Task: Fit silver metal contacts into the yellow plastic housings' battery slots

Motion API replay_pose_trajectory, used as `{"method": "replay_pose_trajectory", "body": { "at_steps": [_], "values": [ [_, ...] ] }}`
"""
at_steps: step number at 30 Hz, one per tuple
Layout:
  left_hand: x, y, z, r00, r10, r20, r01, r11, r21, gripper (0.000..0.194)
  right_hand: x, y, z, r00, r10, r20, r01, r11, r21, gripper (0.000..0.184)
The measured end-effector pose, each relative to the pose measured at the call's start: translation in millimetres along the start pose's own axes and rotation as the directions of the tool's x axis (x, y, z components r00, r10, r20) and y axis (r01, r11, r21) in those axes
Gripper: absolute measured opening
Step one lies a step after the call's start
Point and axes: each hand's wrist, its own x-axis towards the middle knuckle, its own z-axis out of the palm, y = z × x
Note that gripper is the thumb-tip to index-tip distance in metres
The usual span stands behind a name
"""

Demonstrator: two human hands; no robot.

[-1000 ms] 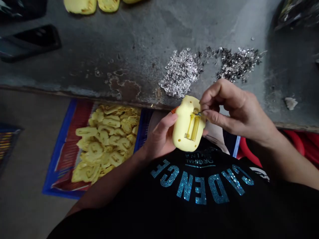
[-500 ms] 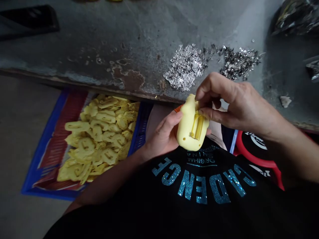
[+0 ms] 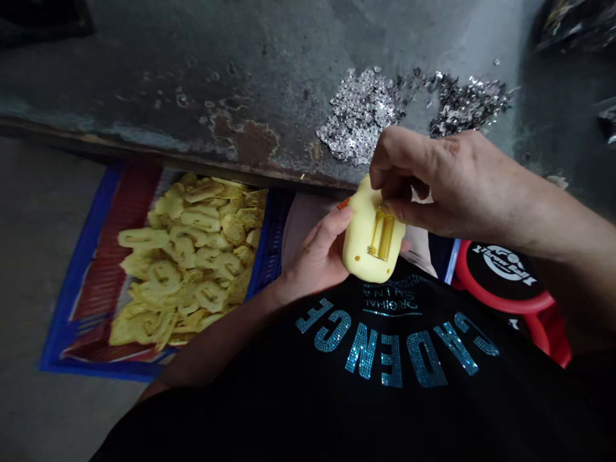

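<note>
A pale yellow plastic toy body [image 3: 360,247] with an uncovered battery compartment is gripped from the left by my left hand [image 3: 321,253], the compartment facing up. A bit of orange shows at its left edge. My right hand [image 3: 433,176] is closed in a pinch over the upper end of the compartment, its fingertips touching the toy. Whatever lies between those fingertips is hidden. Just beyond my hands, a pile of small shiny metal pieces [image 3: 359,112] lies on the grey worktable [image 3: 202,70].
Below the table edge on the left stands a blue crate [image 3: 77,295] of yellow plastic parts [image 3: 192,256]. Red-rimmed round stools [image 3: 505,273] are at the right. A dark plastic bag [image 3: 577,25] lies at the table's far right; a dark flat object [image 3: 43,19] is at the upper left.
My right hand has moved further over the top of the battery compartment; the small dark bluish piece seen earlier at its fingertips is now hidden. My left hand keeps its hold. The view has shifted slightly.
</note>
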Motion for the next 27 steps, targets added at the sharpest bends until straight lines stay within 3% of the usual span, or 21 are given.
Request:
{"method": "replay_pose_trajectory", "body": {
  "at_steps": [10, 15, 19, 22, 27],
  "values": [
    [-1.0, -1.5, -3.3, 0.998, -0.001, -0.070, -0.001, 1.000, -0.028, 0.070, 2.6, 4.4, 6.9, 0.998, -0.067, -0.017, 0.065, 0.994, -0.091, 0.022],
    [-2.5, 1.2, -5.1, 0.999, 0.021, -0.033, -0.022, 0.999, -0.029, 0.069, -12.5, -4.4, 8.8, 0.982, -0.130, -0.136, 0.116, 0.987, -0.112, 0.021],
    [-3.8, 4.0, -3.6, 0.999, 0.024, 0.042, -0.023, 0.999, -0.026, 0.065, -32.1, -0.8, 25.9, 0.938, -0.180, -0.297, 0.124, 0.972, -0.197, 0.010],
    [-3.2, 1.2, -5.2, 0.998, 0.060, 0.026, -0.060, 0.998, -0.017, 0.064, -40.4, 9.4, 40.1, 0.923, -0.164, -0.349, 0.095, 0.974, -0.206, 0.011],
    [-2.5, -7.2, -14.4, 0.973, 0.227, -0.036, -0.221, 0.967, 0.125, 0.062, -37.6, 28.1, 42.8, 0.966, -0.039, -0.256, 0.049, 0.998, 0.031, 0.047]
  ]
}}
